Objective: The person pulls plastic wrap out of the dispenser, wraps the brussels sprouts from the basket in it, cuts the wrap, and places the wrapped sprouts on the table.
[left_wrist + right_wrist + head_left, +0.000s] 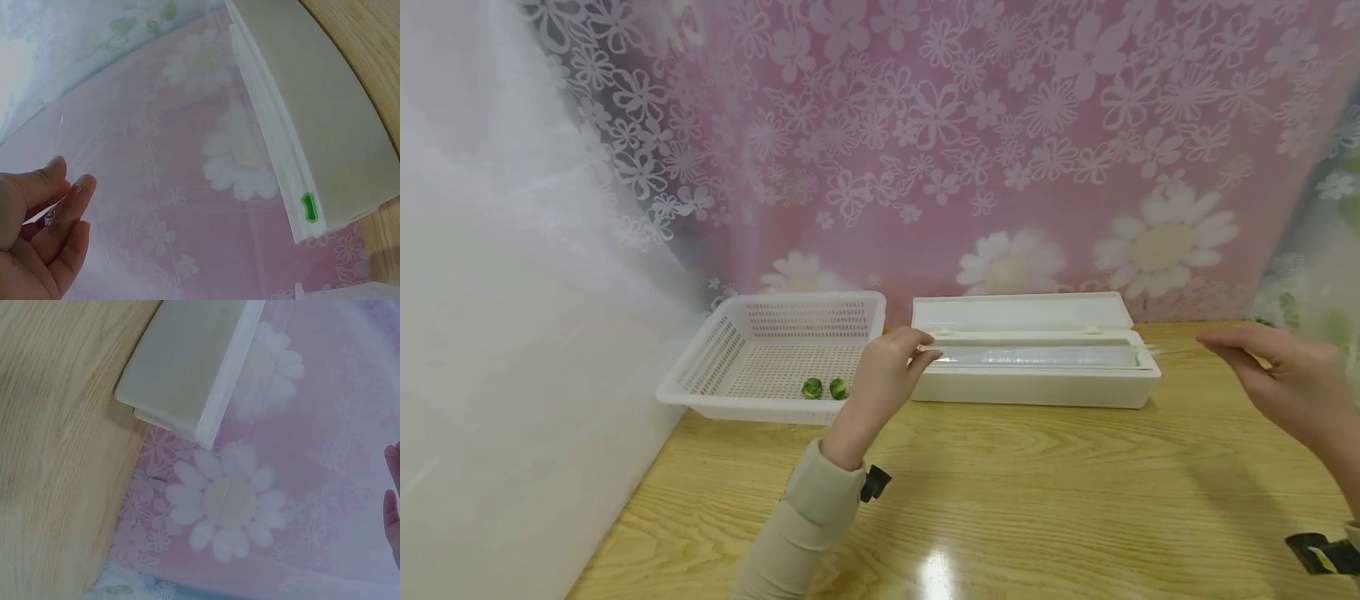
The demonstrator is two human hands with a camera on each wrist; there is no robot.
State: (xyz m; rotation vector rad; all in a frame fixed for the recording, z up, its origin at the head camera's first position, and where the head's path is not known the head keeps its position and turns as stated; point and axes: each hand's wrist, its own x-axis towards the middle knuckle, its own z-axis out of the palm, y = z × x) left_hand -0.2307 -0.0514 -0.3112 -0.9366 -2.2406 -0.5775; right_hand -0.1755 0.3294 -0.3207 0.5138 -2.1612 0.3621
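Clear plastic wrap (62, 203) is gathered between the thumb and fingers of my left hand (887, 365), near the left end of a long white wrap dispenser (1037, 390). The dispenser's lid (1022, 312) is raised, and a roll of film (1037, 356) shows inside. Off the dispenser's right end, my right hand (1288, 367) pinches with thumb and forefinger, a faint glossy strip of wrap running toward it. Only fingertips of that hand (392, 506) enter the right wrist view, at its right edge. The stretched wrap is nearly invisible against the curtain.
Left of the dispenser stands a white perforated basket (711, 407), holding two Brussels sprouts (812, 388) near its front. My left forearm passes in front of its right corner. A pink flowered curtain (940, 167) hangs behind the wooden table (1037, 500), with whitish sheeting on the left.
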